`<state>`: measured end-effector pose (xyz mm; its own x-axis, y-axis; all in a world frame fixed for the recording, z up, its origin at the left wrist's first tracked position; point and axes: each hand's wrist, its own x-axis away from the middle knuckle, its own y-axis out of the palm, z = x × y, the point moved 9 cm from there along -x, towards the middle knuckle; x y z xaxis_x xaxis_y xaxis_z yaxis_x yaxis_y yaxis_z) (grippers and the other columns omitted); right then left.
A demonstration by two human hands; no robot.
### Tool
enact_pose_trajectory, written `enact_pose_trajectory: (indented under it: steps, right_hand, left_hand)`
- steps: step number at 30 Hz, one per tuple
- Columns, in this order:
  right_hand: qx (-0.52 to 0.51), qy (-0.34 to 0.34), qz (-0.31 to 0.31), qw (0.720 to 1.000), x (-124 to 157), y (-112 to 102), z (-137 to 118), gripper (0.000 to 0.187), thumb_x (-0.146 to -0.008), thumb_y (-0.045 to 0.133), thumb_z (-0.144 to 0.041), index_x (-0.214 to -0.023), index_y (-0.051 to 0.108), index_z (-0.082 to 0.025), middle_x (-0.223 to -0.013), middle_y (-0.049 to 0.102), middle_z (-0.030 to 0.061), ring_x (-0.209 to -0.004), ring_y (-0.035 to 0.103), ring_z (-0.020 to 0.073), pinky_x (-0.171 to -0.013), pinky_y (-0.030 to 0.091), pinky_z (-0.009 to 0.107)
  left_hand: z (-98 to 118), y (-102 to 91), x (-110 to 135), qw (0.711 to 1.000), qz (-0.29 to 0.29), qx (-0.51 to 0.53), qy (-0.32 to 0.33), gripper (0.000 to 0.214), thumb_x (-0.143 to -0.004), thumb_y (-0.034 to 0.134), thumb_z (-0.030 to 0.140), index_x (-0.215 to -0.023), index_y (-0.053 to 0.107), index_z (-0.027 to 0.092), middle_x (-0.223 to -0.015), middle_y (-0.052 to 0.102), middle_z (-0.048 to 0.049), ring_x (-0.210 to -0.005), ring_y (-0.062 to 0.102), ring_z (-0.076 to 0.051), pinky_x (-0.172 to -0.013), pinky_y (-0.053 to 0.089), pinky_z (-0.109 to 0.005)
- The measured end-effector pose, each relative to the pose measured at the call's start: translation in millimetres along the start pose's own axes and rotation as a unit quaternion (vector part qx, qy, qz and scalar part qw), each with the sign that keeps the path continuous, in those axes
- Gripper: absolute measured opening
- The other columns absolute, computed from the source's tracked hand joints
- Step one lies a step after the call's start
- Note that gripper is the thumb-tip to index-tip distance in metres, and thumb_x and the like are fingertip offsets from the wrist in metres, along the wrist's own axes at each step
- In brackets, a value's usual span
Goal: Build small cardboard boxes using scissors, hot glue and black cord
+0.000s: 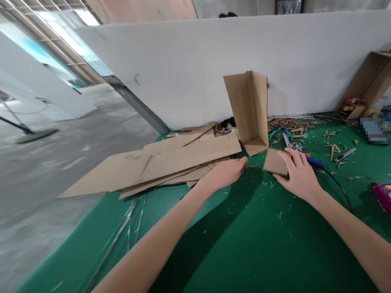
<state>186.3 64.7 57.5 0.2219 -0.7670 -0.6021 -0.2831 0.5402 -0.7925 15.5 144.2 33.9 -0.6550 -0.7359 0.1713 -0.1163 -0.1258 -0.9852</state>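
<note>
My right hand (297,173) grips a small square piece of cardboard (273,162), thumb along its near edge and fingers over its right side. My left hand (228,173) is closed in a pinch just above the green table, beside the stacked cardboard sheets (183,154). Whatever its fingertips hold, if anything, is too small to make out. Behind the square piece stands an upright, open cardboard box form (252,112) with folded walls. A glue gun (313,161) with a blue body and black cord lies partly hidden behind my right hand.
Teal-handled pliers (282,132) lie by a heap of cardboard scraps (293,125). To the right are a utility knife (345,154), a phone-like object (374,130), a purple packet (383,195) and a tilted cardboard box (363,85). A white partition (183,69) borders the green table (244,244).
</note>
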Motion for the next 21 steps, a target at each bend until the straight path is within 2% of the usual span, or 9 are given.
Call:
enact_pose_trajectory:
  steps: [6, 10, 14, 18, 21]
  right_hand:
    - [0.006, -0.002, 0.000, 1.000, 0, -1, 0, 0.058, -0.089, 0.061, -0.042, -0.139, 0.044, -0.017, -0.138, 0.051, 0.0190, -0.122, 0.050, 0.0365, -0.091, 0.055, 0.051]
    - [0.005, -0.003, 0.002, 1.000, 0, -1, 0, 0.058, -0.089, 0.061, -0.042, -0.139, 0.043, -0.018, -0.138, 0.050, 0.0188, -0.120, 0.051, 0.0360, -0.091, 0.055, 0.051]
    - [-0.003, 0.000, 0.000, 1.000, 0, 0, 1, 0.060, -0.088, 0.061, -0.041, -0.140, 0.041, -0.019, -0.139, 0.050, 0.0193, -0.120, 0.050, 0.0364, -0.090, 0.055, 0.052]
    - [-0.005, 0.002, -0.005, 1.000, 1, 1, 2, 0.061, -0.088, 0.061, -0.041, -0.141, 0.040, -0.019, -0.139, 0.050, 0.0194, -0.120, 0.050, 0.0371, -0.089, 0.055, 0.053]
    - [-0.003, 0.003, -0.006, 1.000, 1, 1, 2, 0.060, -0.089, 0.061, -0.041, -0.141, 0.040, -0.020, -0.139, 0.050, 0.0191, -0.120, 0.050, 0.0365, -0.090, 0.055, 0.052]
  left_hand:
    - [-6, -0.1, -1, 0.999, 0.005, 0.048, -0.009, 0.014, -0.087, 0.044, 0.016, -0.100, 0.050, 0.020, -0.088, 0.067, -0.0073, -0.075, 0.064, -0.023, -0.058, 0.038, -0.030]
    - [-13, -9.7, -1, 0.992, 0.052, 0.112, -0.013, 0.014, -0.085, 0.045, 0.017, -0.098, 0.051, 0.021, -0.087, 0.066, -0.0049, -0.075, 0.062, -0.020, -0.063, 0.041, -0.029]
    - [-19, -15.7, -1, 0.981, 0.087, 0.171, -0.016, 0.018, -0.086, 0.047, 0.022, -0.103, 0.053, 0.020, -0.084, 0.065, -0.0030, -0.073, 0.061, -0.020, -0.066, 0.044, -0.030]
    - [-29, -22.3, -2, 0.969, 0.144, 0.195, -0.045, 0.026, -0.092, 0.041, 0.022, -0.112, 0.056, 0.018, -0.098, 0.067, -0.0065, -0.081, 0.064, -0.020, -0.072, 0.048, -0.030]
    - [-48, -26.1, 1, 0.965, 0.195, 0.115, -0.131, 0.031, -0.097, 0.033, 0.024, -0.114, 0.059, 0.019, -0.120, 0.062, -0.0105, -0.090, 0.066, -0.022, -0.075, 0.050, -0.033]
